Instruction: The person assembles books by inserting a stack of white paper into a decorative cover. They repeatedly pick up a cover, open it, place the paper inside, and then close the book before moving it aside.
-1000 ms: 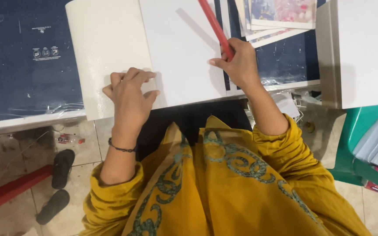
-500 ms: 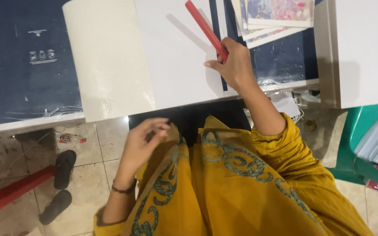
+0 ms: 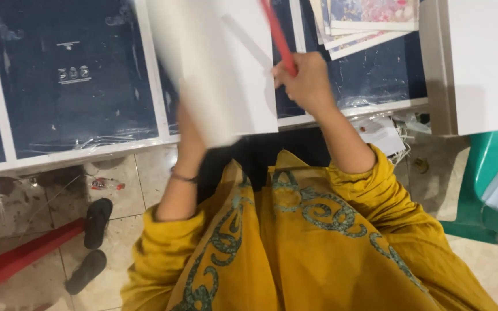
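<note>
Single head cam, steep down-look, close over lap, table edge (image 3: 87, 152) & floor.

Right hand (image 3: 309, 80) grips a red stick (image 3: 278, 35); left hand is hidden behind blurred white sheets (image 3: 220, 69).

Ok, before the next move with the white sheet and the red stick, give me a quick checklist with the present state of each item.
1. Right hand grips the red stick: ok, fingers closed around it.
2. Left hand has hold of the white sheet: cannot tell, the hand is hidden behind the lifted, blurred sheet; only the forearm shows.
3. Sheet lying flat on the dark blue table: not ok, its near edge is raised.
4. Stick clear of the stack of prints: ok, apart from it.
5. Sheet free of creases: cannot tell, motion blur.
</note>
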